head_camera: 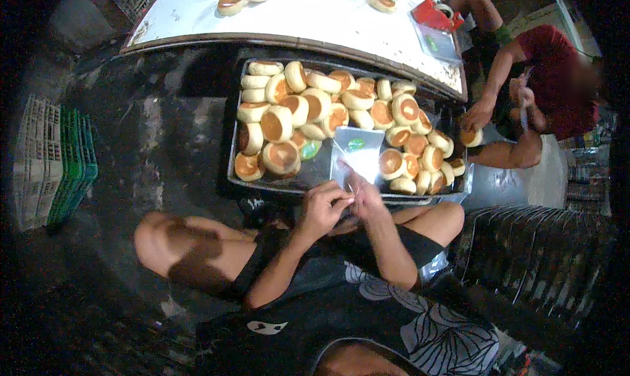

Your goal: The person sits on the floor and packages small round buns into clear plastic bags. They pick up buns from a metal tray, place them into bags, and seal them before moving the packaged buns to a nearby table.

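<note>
My left hand pinches the near edge of a clear plastic bag between thumb and fingers. Blurred, my right hand is at the same edge, close beside the left fingertips; its exact hold cannot be told. The bag bears a green printed mark and stretches over the near part of a dark metal baking tray. Round, flat buns with browned faces lie heaped in the tray, on both sides of the bag and behind it. A green label or printed wrapper lies among the left-hand buns.
Behind the tray stands a white-topped table with more buns, a red tape dispenser and a stack of plastic bags. A co-worker at the right touches a bun. Plastic crates are at left, stacked dark trays at right.
</note>
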Action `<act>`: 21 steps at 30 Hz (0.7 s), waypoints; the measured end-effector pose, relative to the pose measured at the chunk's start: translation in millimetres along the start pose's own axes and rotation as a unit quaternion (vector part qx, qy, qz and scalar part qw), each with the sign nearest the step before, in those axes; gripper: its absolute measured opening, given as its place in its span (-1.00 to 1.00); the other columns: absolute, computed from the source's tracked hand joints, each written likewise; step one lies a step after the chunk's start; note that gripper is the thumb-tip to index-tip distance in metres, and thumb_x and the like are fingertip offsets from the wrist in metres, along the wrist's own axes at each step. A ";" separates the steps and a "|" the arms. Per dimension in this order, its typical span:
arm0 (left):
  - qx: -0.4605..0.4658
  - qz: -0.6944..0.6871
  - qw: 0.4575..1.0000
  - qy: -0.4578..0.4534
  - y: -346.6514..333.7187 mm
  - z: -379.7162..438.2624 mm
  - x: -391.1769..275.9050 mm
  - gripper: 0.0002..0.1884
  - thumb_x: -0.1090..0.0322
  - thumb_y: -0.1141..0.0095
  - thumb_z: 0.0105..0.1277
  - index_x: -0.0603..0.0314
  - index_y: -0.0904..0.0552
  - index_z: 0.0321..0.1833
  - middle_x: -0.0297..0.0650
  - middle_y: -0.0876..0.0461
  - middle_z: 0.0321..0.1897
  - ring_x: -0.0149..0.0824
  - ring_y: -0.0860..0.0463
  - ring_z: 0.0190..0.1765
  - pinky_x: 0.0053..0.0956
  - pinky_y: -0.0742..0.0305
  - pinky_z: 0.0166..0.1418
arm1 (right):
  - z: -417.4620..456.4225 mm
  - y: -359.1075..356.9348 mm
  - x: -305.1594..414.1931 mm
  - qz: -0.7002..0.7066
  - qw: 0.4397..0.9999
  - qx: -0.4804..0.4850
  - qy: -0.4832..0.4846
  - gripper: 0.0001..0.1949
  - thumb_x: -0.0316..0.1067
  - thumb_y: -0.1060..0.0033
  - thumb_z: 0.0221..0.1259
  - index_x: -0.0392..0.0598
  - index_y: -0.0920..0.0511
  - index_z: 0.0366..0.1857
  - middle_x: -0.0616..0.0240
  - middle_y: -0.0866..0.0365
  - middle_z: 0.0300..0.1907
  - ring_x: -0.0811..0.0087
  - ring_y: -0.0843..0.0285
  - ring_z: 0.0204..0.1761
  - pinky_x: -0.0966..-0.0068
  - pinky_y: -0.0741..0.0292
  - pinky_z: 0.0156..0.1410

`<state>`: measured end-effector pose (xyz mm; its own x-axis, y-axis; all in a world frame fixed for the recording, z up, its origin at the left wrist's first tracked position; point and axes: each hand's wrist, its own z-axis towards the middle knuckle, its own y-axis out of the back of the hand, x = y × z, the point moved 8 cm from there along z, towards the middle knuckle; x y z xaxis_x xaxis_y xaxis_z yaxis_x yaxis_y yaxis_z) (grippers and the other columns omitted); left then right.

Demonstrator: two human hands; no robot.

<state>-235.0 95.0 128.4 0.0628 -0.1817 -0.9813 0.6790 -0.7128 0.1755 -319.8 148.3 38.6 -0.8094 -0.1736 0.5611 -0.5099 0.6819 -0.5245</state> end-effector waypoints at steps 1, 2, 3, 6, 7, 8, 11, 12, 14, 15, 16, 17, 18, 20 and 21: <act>-0.016 -0.006 0.999 -0.037 5.8 -7.1 2.7 -0.89 0.46 -0.16 0.02 0.28 -0.59 -0.37 -0.25 -0.50 -0.56 -0.35 -0.48 -0.49 -0.51 -0.35 -0.37 | 1.7 -29.1 13.9 -0.005 0.997 0.043 0.063 -0.51 -0.06 0.24 0.24 -0.14 -0.19 0.16 0.24 -0.37 -0.13 0.47 -0.36 -0.15 0.61 -0.33 -0.14; -0.097 -0.114 0.989 0.011 22.8 -13.5 15.8 -0.81 0.44 -0.12 0.07 0.25 -0.54 -0.22 -0.27 -0.51 -0.48 -0.37 -0.47 -0.45 -0.52 -0.36 -0.33 | -1.4 -60.8 30.2 -0.007 0.988 0.087 0.126 -0.42 0.08 0.25 0.21 -0.13 -0.15 0.18 0.20 -0.32 0.00 0.39 -0.29 0.04 0.51 -0.29 0.11; -0.176 -0.219 0.958 0.054 35.7 -19.7 32.9 -0.72 0.41 -0.08 0.12 0.23 -0.50 -0.08 -0.28 -0.52 -0.40 -0.39 -0.47 -0.41 -0.53 -0.36 -0.28 | -7.3 -102.0 37.5 0.116 0.957 0.229 0.131 -0.39 0.13 0.19 0.14 -0.11 -0.16 0.16 0.15 -0.30 0.06 0.35 -0.28 0.08 0.44 -0.28 0.17; -0.244 -0.538 0.790 0.166 60.2 -16.8 64.8 -0.62 0.33 0.04 0.22 0.24 -0.33 0.09 -0.20 -0.49 -0.22 -0.30 -0.48 -0.13 -0.38 -0.39 0.00 | -21.7 -127.0 -17.4 0.196 0.953 0.227 -0.034 -0.51 -0.03 0.14 0.20 -0.09 -0.19 0.13 0.13 -0.38 0.01 0.27 -0.38 0.02 0.39 -0.38 0.09; -0.170 -0.614 0.742 0.210 67.6 -25.7 78.2 -0.65 0.35 0.05 0.22 0.26 -0.34 0.07 -0.20 -0.49 -0.22 -0.27 -0.49 -0.13 -0.35 -0.40 -0.01 | -15.0 -119.2 -61.6 0.163 0.958 0.202 -0.125 -0.55 -0.10 0.14 0.23 -0.07 -0.19 0.13 0.14 -0.43 -0.04 0.26 -0.44 -0.03 0.38 -0.42 0.04; -0.225 -0.559 0.767 0.220 86.3 -33.5 79.6 -0.64 0.35 0.03 0.21 0.23 -0.35 0.08 -0.20 -0.49 -0.21 -0.28 -0.49 -0.13 -0.35 -0.40 -0.02 | -9.8 -109.2 -85.3 0.106 0.969 0.178 -0.133 -0.65 -0.22 0.16 0.24 -0.10 -0.27 0.06 0.16 -0.50 -0.14 0.24 -0.52 -0.16 0.43 -0.48 -0.04; -0.412 -0.434 0.786 0.156 141.5 -60.5 87.3 -0.63 0.33 -0.02 0.20 0.19 -0.38 0.08 -0.22 -0.49 -0.23 -0.32 -0.48 -0.15 -0.33 -0.38 -0.07 | 22.4 -97.8 -50.6 -0.406 0.899 0.088 0.138 -0.61 -0.16 -0.03 0.12 -0.26 -0.38 -0.10 0.08 -0.50 -0.25 0.15 -0.51 -0.23 0.38 -0.43 -0.16; -0.442 -0.415 0.782 0.146 154.1 -67.0 87.4 -0.61 0.33 -0.03 0.19 0.22 -0.37 0.08 -0.22 -0.49 -0.23 -0.32 -0.47 -0.15 -0.33 -0.37 -0.06 | 31.8 -93.6 -23.1 -0.493 0.824 -0.044 0.275 -0.57 -0.16 -0.10 0.06 -0.27 -0.38 -0.08 0.05 -0.50 -0.24 0.12 -0.48 -0.24 0.38 -0.41 -0.13; -0.475 -0.403 0.773 0.117 164.6 -70.8 78.6 -0.58 0.34 -0.03 0.18 0.26 -0.33 0.11 -0.20 -0.46 -0.21 -0.30 -0.47 -0.13 -0.32 -0.35 -0.03 | 39.0 -97.9 -9.2 -0.588 0.650 -0.187 0.443 -0.56 -0.19 -0.17 -0.02 -0.25 -0.38 -0.09 0.03 -0.50 -0.28 0.06 -0.45 -0.28 0.36 -0.39 -0.14; -0.474 -0.412 0.772 0.100 163.5 -65.0 73.0 -0.56 0.34 -0.03 0.18 0.27 -0.31 0.12 -0.18 -0.44 -0.18 -0.29 -0.46 -0.10 -0.31 -0.34 0.00 | 50.6 -92.5 -16.7 -0.614 0.587 -0.205 0.486 -0.58 -0.22 -0.18 -0.05 -0.23 -0.39 -0.12 0.04 -0.49 -0.34 0.03 -0.45 -0.32 0.33 -0.40 -0.17; -0.477 -0.416 0.770 0.081 168.4 -64.0 70.1 -0.55 0.35 -0.02 0.18 0.28 -0.29 0.13 -0.16 -0.42 -0.15 -0.27 -0.45 -0.08 -0.30 -0.33 0.02 | 57.7 -93.4 -25.0 -0.607 0.604 -0.174 0.487 -0.60 -0.25 -0.20 -0.07 -0.21 -0.39 -0.15 0.05 -0.49 -0.35 0.01 -0.45 -0.34 0.31 -0.40 -0.18; -0.495 -0.411 0.762 0.066 174.0 -66.1 68.7 -0.53 0.35 -0.01 0.19 0.28 -0.25 0.16 -0.14 -0.40 -0.12 -0.24 -0.44 -0.05 -0.29 -0.32 0.05 | 63.2 -91.9 -31.0 -0.599 0.619 -0.144 0.487 -0.62 -0.28 -0.21 -0.10 -0.20 -0.39 -0.18 0.06 -0.49 -0.36 -0.01 -0.45 -0.35 0.30 -0.41 -0.20; -0.512 -0.409 0.753 0.054 179.5 -69.1 68.3 -0.50 0.36 0.00 0.19 0.28 -0.22 0.18 -0.12 -0.37 -0.09 -0.21 -0.42 -0.02 -0.28 -0.31 0.07 | 66.0 -81.6 -39.8 -0.555 0.702 -0.071 0.441 -0.63 -0.31 -0.23 -0.12 -0.19 -0.38 -0.20 0.06 -0.48 -0.33 -0.01 -0.45 -0.33 0.29 -0.41 -0.20; -0.558 -0.376 0.739 0.034 190.8 -84.6 74.9 -0.44 0.40 0.02 0.16 0.26 -0.12 0.23 -0.07 -0.30 -0.01 -0.10 -0.36 0.07 -0.24 -0.29 0.13 | 51.6 -73.2 -58.7 -0.523 0.807 0.033 0.273 -0.64 -0.38 -0.29 -0.16 -0.18 -0.35 -0.26 0.16 -0.47 -0.26 0.11 -0.48 -0.27 0.36 -0.44 -0.17; -0.551 -0.398 0.733 0.036 187.0 -80.4 75.9 -0.43 0.41 0.02 0.16 0.26 -0.11 0.23 -0.07 -0.30 -0.01 -0.09 -0.36 0.07 -0.22 -0.27 0.15 | 35.8 -73.1 -49.8 -0.447 0.850 0.041 0.275 -0.62 -0.42 -0.30 -0.17 -0.17 -0.33 -0.24 0.20 -0.45 -0.25 0.22 -0.46 -0.21 0.40 -0.44 -0.15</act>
<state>-44.4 2.4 80.4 -0.6615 0.0593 -0.7476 0.6982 0.4125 -0.5851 -252.7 81.7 26.0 0.1596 -0.2229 0.9617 -0.8864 0.3965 0.2390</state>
